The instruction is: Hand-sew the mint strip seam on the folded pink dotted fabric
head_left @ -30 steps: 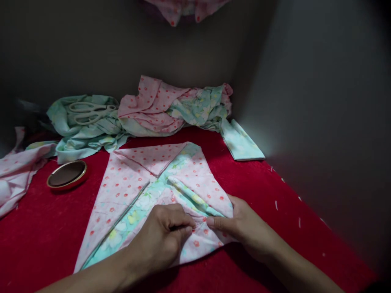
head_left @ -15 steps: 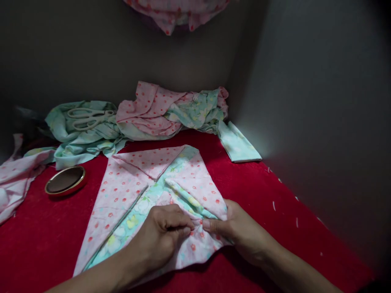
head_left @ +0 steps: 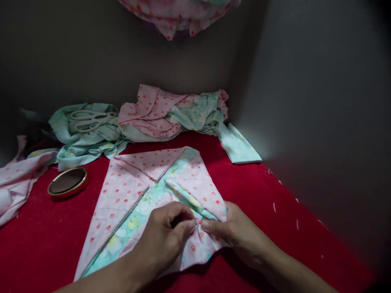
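Note:
A folded piece of pink dotted fabric [head_left: 120, 187] with mint floral strips lies in front of me, its near right part gathered up between my hands. My left hand [head_left: 169, 234] is pinched at the gathered fold; whether a needle or pin sits between its fingertips is too small to see. My right hand [head_left: 235, 228] grips the fabric's right edge, thumb on top and the other fingers hidden beneath. The two hands' fingertips almost meet at the fold.
Crumpled pink and mint cloth [head_left: 152, 114] lies along the back wall, with white-handled scissors [head_left: 91, 120] on it. A folded mint cloth [head_left: 240, 144] is at back right. A round, gold-rimmed dark object [head_left: 67, 182] rests on the red surface [head_left: 259, 203]. More fabric [head_left: 180, 16] hangs above.
My left hand's index finger has lifted and arched, opening a gap above the thumb, while the fingertips stay at the fold. My right hand keeps its hold. The view has shifted slightly.

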The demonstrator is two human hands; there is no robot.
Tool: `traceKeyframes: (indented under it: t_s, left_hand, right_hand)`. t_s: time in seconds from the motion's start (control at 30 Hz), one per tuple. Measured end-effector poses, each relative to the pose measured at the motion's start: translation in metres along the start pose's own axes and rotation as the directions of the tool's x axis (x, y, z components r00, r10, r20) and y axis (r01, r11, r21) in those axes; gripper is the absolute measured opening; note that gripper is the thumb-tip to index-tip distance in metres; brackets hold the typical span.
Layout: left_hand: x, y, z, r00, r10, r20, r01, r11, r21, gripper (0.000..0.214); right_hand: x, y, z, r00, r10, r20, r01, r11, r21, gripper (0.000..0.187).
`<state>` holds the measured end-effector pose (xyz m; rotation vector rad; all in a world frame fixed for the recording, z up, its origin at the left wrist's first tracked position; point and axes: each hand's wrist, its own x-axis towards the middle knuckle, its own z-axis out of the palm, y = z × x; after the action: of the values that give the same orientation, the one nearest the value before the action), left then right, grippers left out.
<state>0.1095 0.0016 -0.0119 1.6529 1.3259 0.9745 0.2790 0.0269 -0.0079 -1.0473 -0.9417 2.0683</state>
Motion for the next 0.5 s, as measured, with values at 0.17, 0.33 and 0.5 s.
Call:
traceKeyframes:
  t_s: [0.17,0.33,0.5]
  left_hand:
    - [-0.003,0.007,-0.001,0.923,0.384,-0.018,-0.379,0.917,0.126,0.016]
    - [-0.002,0.011,0.008,0.919,0.38,0.104,-0.394,0.887,0.24,0.016]
    - [0.0,0.011,0.011,0.821,0.542,0.179,-0.555,0.683,0.475,0.013]
  right_hand:
    - [-0.002,-0.003,0.0,1.0,0.01,0.025,-0.011,1.0,0.016,0.029]
    - [0.0,0.0,0.002,1.0,-0.017,-0.004,0.017,1.0,-0.003,0.026]
    - [0.0,-0.003,0.007,0.999,-0.018,-0.03,0.016,0.998,-0.065,0.025]
